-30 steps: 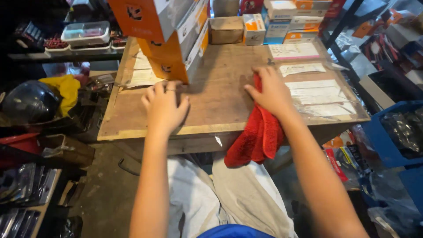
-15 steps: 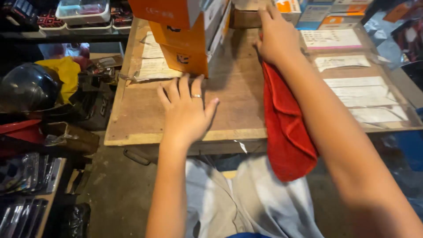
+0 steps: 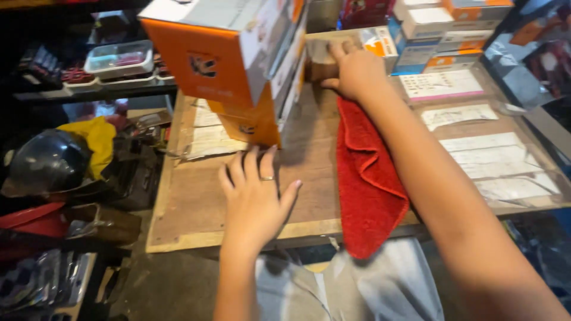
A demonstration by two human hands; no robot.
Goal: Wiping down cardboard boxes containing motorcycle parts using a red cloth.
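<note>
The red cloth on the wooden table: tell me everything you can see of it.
The red cloth looks like soft, looped terry towelling, plain red and loosely folded into a long strip. It lies lengthwise on the wooden table, its far end pinned under the right hand, its near end drooping over the table's front edge. The right forearm crosses just above its right side. The left hand rests flat on the wood beside it, not touching.
</note>
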